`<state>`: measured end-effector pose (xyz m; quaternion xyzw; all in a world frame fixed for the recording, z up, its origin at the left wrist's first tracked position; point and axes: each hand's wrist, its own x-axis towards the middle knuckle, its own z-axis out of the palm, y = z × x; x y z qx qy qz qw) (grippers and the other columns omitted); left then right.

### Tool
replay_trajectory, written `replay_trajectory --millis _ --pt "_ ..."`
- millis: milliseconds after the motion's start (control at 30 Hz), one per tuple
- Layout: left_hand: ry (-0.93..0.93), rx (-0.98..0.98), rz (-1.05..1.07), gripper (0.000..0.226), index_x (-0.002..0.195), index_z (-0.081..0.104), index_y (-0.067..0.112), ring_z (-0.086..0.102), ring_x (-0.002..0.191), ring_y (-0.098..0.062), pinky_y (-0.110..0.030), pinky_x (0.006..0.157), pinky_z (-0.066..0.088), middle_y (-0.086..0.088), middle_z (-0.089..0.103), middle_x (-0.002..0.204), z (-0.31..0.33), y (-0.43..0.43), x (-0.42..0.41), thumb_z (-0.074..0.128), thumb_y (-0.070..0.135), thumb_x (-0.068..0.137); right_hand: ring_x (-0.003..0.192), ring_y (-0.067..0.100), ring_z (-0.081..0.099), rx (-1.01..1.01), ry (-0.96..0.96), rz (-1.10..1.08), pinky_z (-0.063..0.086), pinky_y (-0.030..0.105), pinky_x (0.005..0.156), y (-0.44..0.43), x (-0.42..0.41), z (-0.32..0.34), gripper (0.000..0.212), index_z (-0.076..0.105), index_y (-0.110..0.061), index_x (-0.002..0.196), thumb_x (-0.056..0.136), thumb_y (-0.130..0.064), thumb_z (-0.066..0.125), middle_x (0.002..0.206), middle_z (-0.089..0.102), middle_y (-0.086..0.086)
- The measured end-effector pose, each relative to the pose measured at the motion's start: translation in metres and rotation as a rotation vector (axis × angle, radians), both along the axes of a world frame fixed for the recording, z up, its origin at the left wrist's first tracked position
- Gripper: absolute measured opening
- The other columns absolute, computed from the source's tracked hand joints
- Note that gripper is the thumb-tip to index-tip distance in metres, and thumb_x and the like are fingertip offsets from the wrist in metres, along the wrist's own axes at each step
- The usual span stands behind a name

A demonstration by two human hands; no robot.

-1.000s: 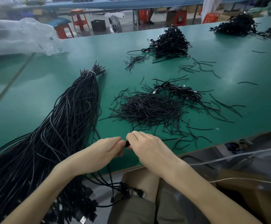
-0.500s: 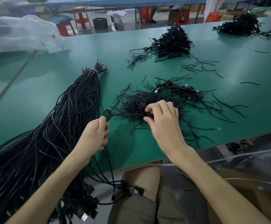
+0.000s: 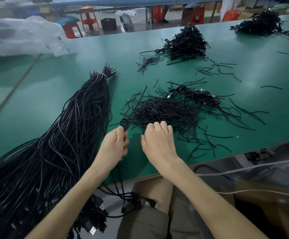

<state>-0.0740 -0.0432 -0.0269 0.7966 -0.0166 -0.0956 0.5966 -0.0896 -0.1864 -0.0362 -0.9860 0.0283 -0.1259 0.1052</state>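
Far left: a clear plastic bag [image 3: 19, 37] lies crumpled on the back corner of the green table [image 3: 37, 94].

Next over: a big cable bundle [image 3: 62, 135] fans out from a white tie [image 3: 102, 75] at its far end. It runs toward you and spills off the near edge, where its plugs [image 3: 95, 228] hang below the tabletop.

Your left hand [image 3: 113, 145] sits just right of that bundle, near the table's front edge. Its thumb and fingers are clamped on a small coiled cable [image 3: 125, 124], and the loops poke out above the thumb. One loose end of this cable sticks up and away at a slant over the table. The other end drops from your palm, off the edge, to a plug above your lap.

Your right hand [image 3: 157, 140] is just beside the left, apart from it, knuckles up. Its fingers curl down into the near edge of the pile of short ties [image 3: 166, 111]. The fingertips are hidden, so you cannot tell whether they pinch a tie.

Behind that pile, touching its far side: a few wound cables [image 3: 195, 94] with metal plugs showing.

Further back: a heap of cables [image 3: 186, 42], with stray ties scattered to its right. At the far right corner: another heap [image 3: 259, 23].
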Motion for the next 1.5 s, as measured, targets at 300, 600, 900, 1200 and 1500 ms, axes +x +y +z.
replay_trajectory --millis 300,600,900,1200,1500 --pt "0.107 -0.105 -0.041 0.037 0.080 0.044 0.018 0.026 0.038 -0.010 -0.019 0.037 0.019 0.009 0.037 0.057 -0.005 0.003 0.007 0.029 0.030 0.112 0.103 0.023 0.049 0.434 0.075 -0.067 0.032 0.037 0.088 -0.033 -0.008 0.021 0.011 0.064 -0.027 0.091 0.095 -0.036 0.069 0.097 0.060 -0.005" --pt "0.064 -0.051 -0.053 0.037 0.081 0.045 0.017 0.026 0.039 -0.010 -0.018 0.038 0.019 0.010 0.037 0.056 -0.002 0.002 0.009 0.029 0.029 0.112 0.105 0.023 0.048 0.413 0.065 -0.089 0.032 0.038 0.091 -0.036 -0.012 0.018 0.008 0.070 -0.032 0.092 0.092 -0.039 0.071 0.098 0.061 -0.004" --pt "0.096 0.015 -0.008 0.036 0.081 0.045 0.017 0.027 0.037 -0.009 -0.018 0.036 0.019 0.011 0.037 0.054 -0.006 0.003 0.009 0.030 0.030 0.110 0.067 0.001 0.053 0.871 0.074 0.045 0.042 0.022 0.071 -0.038 -0.013 0.013 0.013 0.075 -0.026 0.075 0.080 -0.032 0.086 0.074 0.067 -0.011" --pt "0.113 0.034 -0.144 0.035 0.084 0.046 0.017 0.026 0.040 -0.009 -0.018 0.037 0.017 0.005 0.033 0.060 -0.001 0.002 0.007 0.033 0.035 0.111 0.072 0.006 0.064 1.237 0.148 0.130 0.053 0.026 0.074 -0.028 -0.013 0.010 0.011 0.077 -0.015 0.084 0.085 -0.024 0.084 0.075 0.074 -0.003" --pt "0.076 -0.055 -0.273 0.042 0.082 0.046 0.018 0.025 0.044 -0.007 -0.019 0.039 0.019 0.009 0.035 0.061 0.006 0.004 -0.004 0.036 0.052 0.105 0.066 0.001 0.063 1.324 0.276 0.146 0.048 0.011 0.064 -0.030 -0.021 0.016 0.013 0.076 -0.011 0.085 0.086 -0.022 0.083 0.073 0.075 -0.002"
